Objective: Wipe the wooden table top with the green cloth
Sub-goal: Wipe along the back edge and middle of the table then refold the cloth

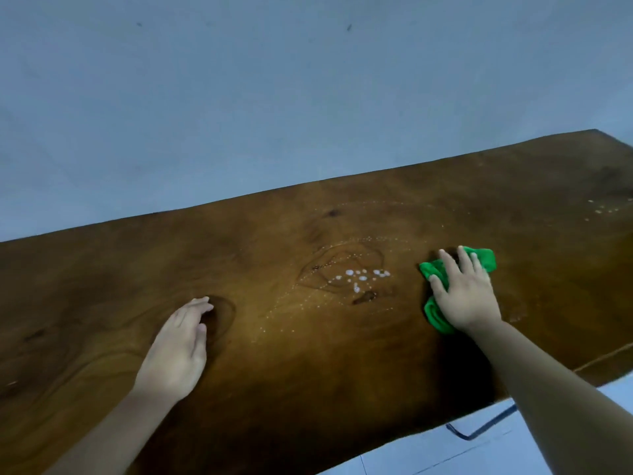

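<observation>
The wooden table top (308, 371) is dark brown with swirling grain and fills the lower half of the view. A crumpled green cloth (484, 261) lies on it at the right. My right hand (462, 293) presses flat on the cloth with fingers spread and straight. My left hand (178, 347) rests on the bare wood at the left, fingers together and relaxed, holding nothing. White foam droplets (363, 277) sit on the wood between the two hands, with fine trails of small drops around them.
A plain grey-blue wall (274, 97) rises behind the table's far edge. More small white drops (603, 209) lie at the far right of the table. Pale floor tiles (513, 454) and a dark metal leg (479, 428) show below the near edge at the lower right.
</observation>
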